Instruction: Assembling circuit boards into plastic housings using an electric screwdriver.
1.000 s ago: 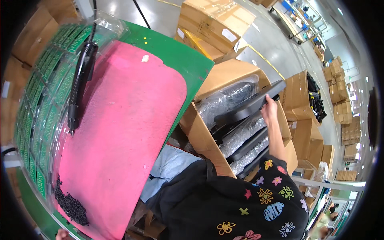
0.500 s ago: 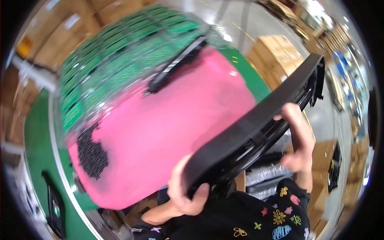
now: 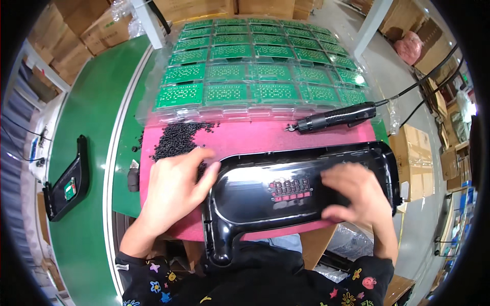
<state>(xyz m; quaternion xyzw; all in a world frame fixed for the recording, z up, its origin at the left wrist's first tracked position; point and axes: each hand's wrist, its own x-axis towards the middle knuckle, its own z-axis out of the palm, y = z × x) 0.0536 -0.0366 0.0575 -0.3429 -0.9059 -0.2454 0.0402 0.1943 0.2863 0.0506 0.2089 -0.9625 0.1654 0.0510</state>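
Observation:
A black plastic housing [image 3: 245, 191] lies on the pink mat [image 3: 245, 133], hollow side up, its narrow handle-like end towards me at the left. A cluster of small rectangular openings sits in its middle, with pink showing through. My left hand [image 3: 176, 181] is at its left edge, thumb by the rim and fingers apart beside a heap of small black screws [image 3: 176, 140]. Over the right half of the housing hovers my right hand [image 3: 354, 194], slightly blurred, fingers spread and nothing in them. A black electric screwdriver [image 3: 337, 118] rests beyond the housing.
Green circuit boards [image 3: 275, 92] in clear trays fill the far side. A second black housing [image 3: 71, 186] with a small green board lies on the green conveyor [image 3: 92, 122] at left. Cardboard boxes [image 3: 413, 158] stand at right. The screwdriver's cable [image 3: 418, 81] runs off right.
The housing was tilted up in both hands at the right; now it lies flat on the mat with its hollow side up. Both hands have loosened. My view has swung round.

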